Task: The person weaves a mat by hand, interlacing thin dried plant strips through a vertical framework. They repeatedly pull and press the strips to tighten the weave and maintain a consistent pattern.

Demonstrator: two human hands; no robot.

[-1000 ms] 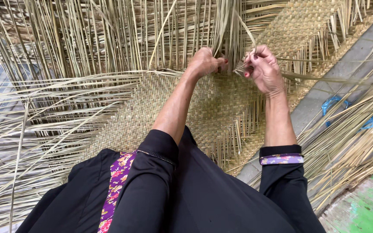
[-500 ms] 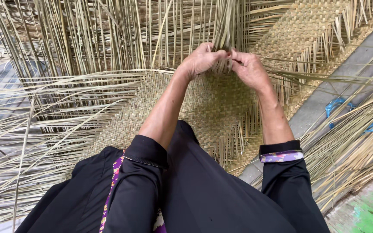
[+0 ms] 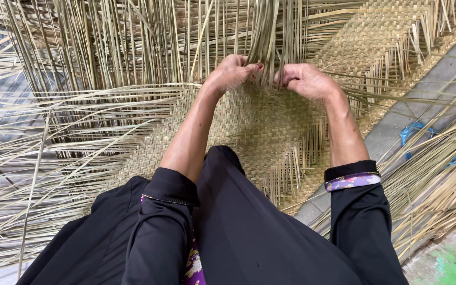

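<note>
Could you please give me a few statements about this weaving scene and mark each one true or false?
1. Both hands meet at the upright bundle of strips. True.
2. The left hand holds scissors. False: its grip is on straw strips only.
3. The right hand rests on the green floor. False: it is up at the strips, over the woven mat.
4. The person wears black sleeves. True.
5. Blue cord lies to the right of the mat. True.

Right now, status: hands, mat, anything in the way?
Left hand and right hand both pinching loose straw strips at the woven mat edge. Mat partly woven. Nothing blocking the hands.
</note>
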